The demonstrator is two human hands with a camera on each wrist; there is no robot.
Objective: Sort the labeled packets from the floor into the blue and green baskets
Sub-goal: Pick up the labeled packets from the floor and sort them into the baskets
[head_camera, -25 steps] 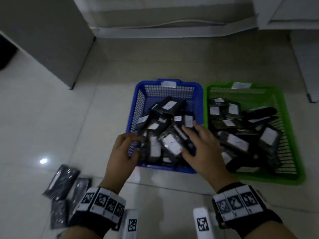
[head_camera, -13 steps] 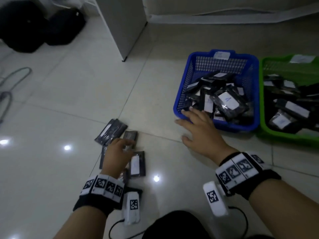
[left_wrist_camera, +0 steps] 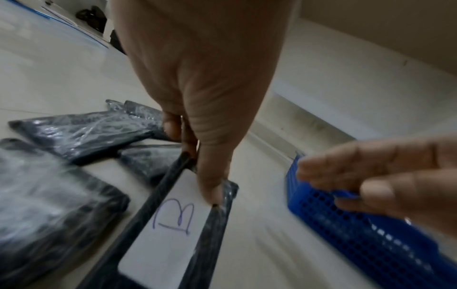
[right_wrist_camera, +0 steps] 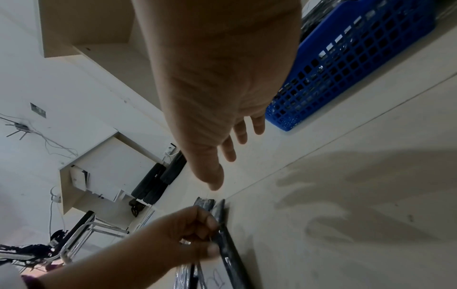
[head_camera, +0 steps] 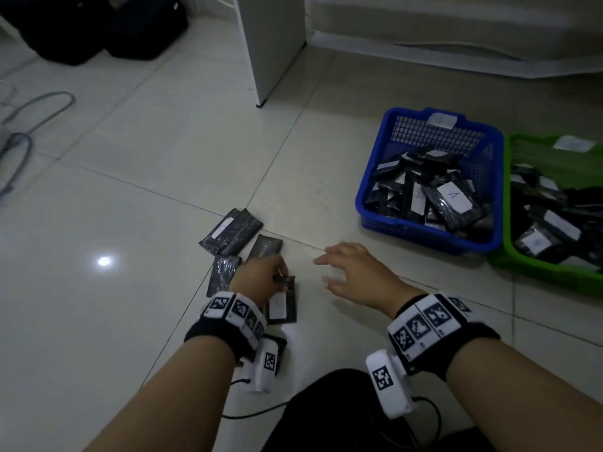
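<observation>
Several black plastic packets [head_camera: 230,231] lie loose on the tiled floor to the left of the baskets. My left hand [head_camera: 282,279] pinches one packet [head_camera: 280,306] at its far end. In the left wrist view the thumb presses on that packet's white label [left_wrist_camera: 173,234], which reads "B". My right hand [head_camera: 326,272] hovers open just right of it, fingers spread, holding nothing. The blue basket [head_camera: 424,237] is piled with packets, one of them labelled "A". The green basket [head_camera: 535,272] stands to its right, also full, and is cut off by the frame edge.
A white cabinet panel [head_camera: 270,44] stands on the floor behind the pile. Black bags [head_camera: 98,24] sit at the far left and grey cables [head_camera: 19,138] lie along the left edge. My dark-clothed knee [head_camera: 326,415] is at the bottom. Bare tiles lie between pile and baskets.
Both hands left the blue basket and came to the floor pile. The left hand took hold of the "B" packet. The right hand drifted left towards it. The view swung left.
</observation>
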